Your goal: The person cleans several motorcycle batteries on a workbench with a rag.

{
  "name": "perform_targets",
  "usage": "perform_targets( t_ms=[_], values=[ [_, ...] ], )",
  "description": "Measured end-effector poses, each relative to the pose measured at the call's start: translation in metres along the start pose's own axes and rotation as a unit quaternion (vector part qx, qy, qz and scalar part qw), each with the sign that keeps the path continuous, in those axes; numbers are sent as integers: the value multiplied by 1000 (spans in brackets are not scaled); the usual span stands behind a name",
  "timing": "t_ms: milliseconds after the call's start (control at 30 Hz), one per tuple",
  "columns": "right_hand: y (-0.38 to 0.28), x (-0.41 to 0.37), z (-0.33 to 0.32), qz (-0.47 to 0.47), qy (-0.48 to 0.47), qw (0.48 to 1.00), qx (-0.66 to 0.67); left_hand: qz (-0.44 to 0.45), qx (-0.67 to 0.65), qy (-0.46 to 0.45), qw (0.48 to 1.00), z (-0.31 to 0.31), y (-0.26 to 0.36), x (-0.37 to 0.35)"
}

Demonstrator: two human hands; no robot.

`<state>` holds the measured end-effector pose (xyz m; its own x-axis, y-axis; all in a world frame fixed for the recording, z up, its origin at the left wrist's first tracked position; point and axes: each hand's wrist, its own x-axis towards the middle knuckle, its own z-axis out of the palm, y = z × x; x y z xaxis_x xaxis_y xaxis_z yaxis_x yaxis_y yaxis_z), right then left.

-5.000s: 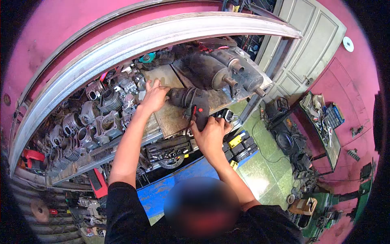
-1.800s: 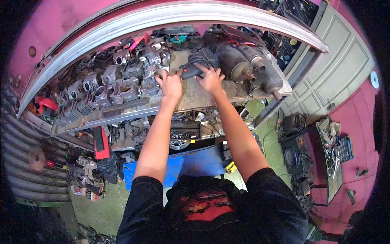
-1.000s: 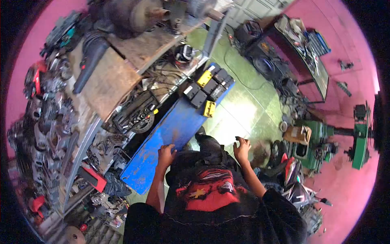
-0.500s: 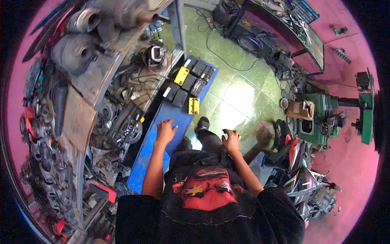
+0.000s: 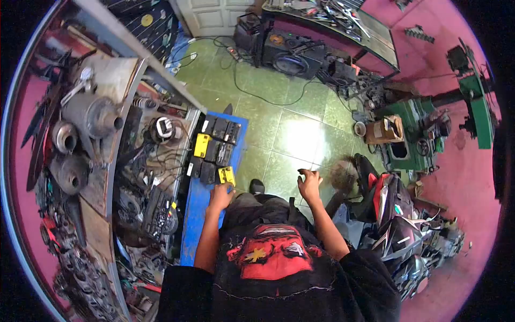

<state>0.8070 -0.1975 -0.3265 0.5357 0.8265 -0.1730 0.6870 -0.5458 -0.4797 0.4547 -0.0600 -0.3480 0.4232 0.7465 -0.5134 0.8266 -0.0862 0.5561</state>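
Observation:
Several small black batteries (image 5: pixel 220 152) stand grouped on a blue bench (image 5: pixel 194 214), two of them with yellow tops. My left hand (image 5: pixel 220 196) is at the near side of the closer yellow-topped battery (image 5: pixel 227 175). Its fingertips reach that battery's edge; whether they touch it is hard to see. The fingers look partly bent and not wrapped round anything. Farther along the group is the other yellow-topped battery (image 5: pixel 201 145). To the right, my right hand (image 5: pixel 309 186) hovers over the tiled floor, empty, with fingers loosely curved and apart.
Left of the bench, a shelf (image 5: pixel 104 134) carries mufflers (image 5: pixel 94 115) and many greasy parts. A motorcycle (image 5: pixel 394 214) and a green machine (image 5: pixel 416 137) with a cardboard box (image 5: pixel 383 130) stand on the right. A cable (image 5: pixel 268 103) crosses the floor ahead.
My left hand has come up to the nearer yellow-topped battery from a spot short of it. My right hand stays raised and empty. The view has shifted, showing more of the far door.

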Motion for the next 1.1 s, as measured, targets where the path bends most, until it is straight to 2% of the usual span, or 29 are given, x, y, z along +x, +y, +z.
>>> perform_targets(
  t_ms=[167,400,633,767,867,967,1033,1100],
  values=[
    [-1,9,-6,44,32,998,18,101,13,58,993,-17,27,54],
    [-7,52,-18,31,50,998,36,116,44,84,989,-40,95,117],
    [-18,167,-51,37,80,996,7,192,47,105,975,-63,145,233],
    [-34,241,-81,23,107,994,-13,183,11,90,979,-85,191,293],
    [-46,295,-97,-8,158,987,7,209,6,101,973,-97,226,334],
    [-56,339,-109,-4,157,988,-4,197,44,108,973,-116,267,371],
    [-60,374,-116,-8,155,988,-23,233,46,133,962,-124,290,400],
    [-59,408,-121,-10,149,988,-42,223,55,148,962,-130,317,430]
  ],
)
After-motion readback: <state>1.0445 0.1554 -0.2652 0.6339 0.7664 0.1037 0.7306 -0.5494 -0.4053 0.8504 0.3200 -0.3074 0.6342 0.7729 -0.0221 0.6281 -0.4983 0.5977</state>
